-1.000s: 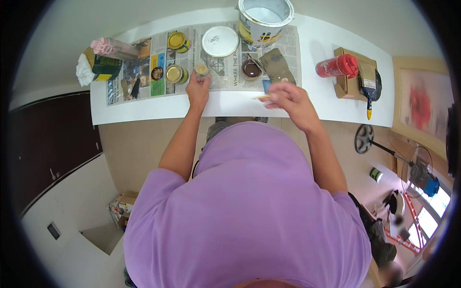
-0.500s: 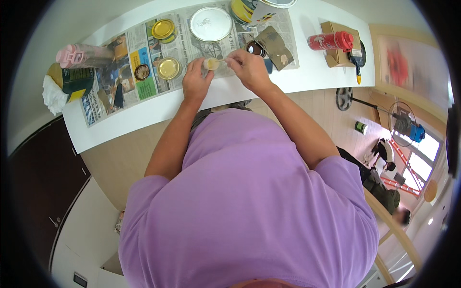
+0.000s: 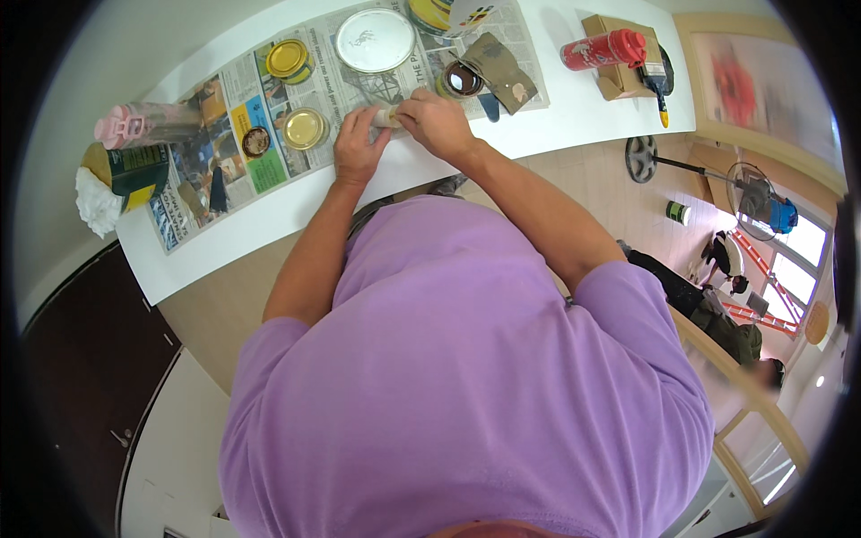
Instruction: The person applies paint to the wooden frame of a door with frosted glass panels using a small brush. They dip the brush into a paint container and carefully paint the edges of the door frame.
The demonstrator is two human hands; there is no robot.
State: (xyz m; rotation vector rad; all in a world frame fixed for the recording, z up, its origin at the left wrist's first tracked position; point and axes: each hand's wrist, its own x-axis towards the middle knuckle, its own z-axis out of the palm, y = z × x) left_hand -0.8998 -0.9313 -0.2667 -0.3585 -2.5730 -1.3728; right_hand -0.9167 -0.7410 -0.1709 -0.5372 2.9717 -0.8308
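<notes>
My left hand [image 3: 358, 146] is closed around a small, pale, roll-like thing [image 3: 384, 117]; it looks whitish with a yellowish side, and its exact kind is unclear. The fingertips of my right hand [image 3: 437, 123] are pinched against its right side, hiding that part. Both hands are close together over the front edge of the newspaper [image 3: 337, 94]. Left of them sits a tin with a gold lid [image 3: 305, 129]. Just beyond my right hand stands an open can of dark brown liquid [image 3: 462, 79], with a stained brown piece of card [image 3: 502, 72] beside it.
On the white table [image 3: 574, 117] are a large white lid [image 3: 375, 40], another gold-lidded tin [image 3: 288, 59], a pink-capped bottle [image 3: 148, 125] and a red bottle [image 3: 603, 50] against a cardboard box [image 3: 619, 81]. A brush [image 3: 659, 85] lies at right. A person [image 3: 717, 318] is beyond.
My right hand has closed in on my left, and the thin strip that showed between them is no longer visible. The whole view has shifted slightly, showing more of the open can.
</notes>
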